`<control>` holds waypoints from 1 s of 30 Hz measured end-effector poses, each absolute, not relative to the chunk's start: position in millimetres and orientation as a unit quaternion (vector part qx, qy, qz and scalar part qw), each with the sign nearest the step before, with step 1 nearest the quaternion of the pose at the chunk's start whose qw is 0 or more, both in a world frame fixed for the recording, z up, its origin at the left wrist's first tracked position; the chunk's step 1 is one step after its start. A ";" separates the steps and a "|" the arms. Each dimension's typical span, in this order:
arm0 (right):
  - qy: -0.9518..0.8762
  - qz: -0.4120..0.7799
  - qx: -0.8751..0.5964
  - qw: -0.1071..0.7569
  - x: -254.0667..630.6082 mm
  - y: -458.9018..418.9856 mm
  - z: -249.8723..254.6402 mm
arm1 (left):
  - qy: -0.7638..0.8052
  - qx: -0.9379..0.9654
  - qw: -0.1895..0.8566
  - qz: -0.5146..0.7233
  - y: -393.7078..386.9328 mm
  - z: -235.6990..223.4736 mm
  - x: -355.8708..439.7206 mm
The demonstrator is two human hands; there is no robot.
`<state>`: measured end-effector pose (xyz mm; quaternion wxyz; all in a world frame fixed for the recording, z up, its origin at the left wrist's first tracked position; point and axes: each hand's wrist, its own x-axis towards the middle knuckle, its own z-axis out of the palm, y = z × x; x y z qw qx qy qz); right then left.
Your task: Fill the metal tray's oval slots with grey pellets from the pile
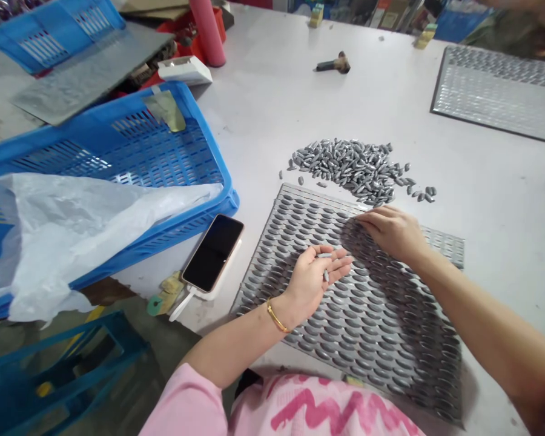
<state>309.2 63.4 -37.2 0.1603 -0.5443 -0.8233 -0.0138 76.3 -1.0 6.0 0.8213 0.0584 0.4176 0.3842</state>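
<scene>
A grey slotted tray (372,315) lies on the white table in front of me, its rows filled with small grey oval metal pieces. My left hand (315,275) hovers palm-up over the tray's upper left part, fingers loosely curled, with one small grey piece (326,275) resting in it. My right hand (390,230) lies palm-down on the tray's top edge, fingers pressed together at the tip toward a slot. Just beyond it sits a loose pile of grey pieces (354,166).
A black phone (213,251) lies left of the tray at the table edge. A blue crate (118,151) with white plastic sheeting (72,224) stands at left. A second slotted tray (495,91) lies far right. A pink cylinder (208,30) and a small tool (333,63) sit at the back.
</scene>
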 end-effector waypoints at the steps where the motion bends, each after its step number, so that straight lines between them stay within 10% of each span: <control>1: -0.828 -0.020 -0.539 0.153 308.9 64.0 -36.3 | 0.417 0.061 0.823 0.382 -0.9 5.2 76.5; 20: -0.870 -0.049 -0.489 0.045 312.0 64.3 -35.9 | 0.406 0.099 0.837 0.354 -3.9 2.5 78.2; 30: -0.766 0.255 -0.531 0.256 280.2 14.7 5.5 | 0.404 0.140 0.825 0.370 -7.9 -1.6 87.7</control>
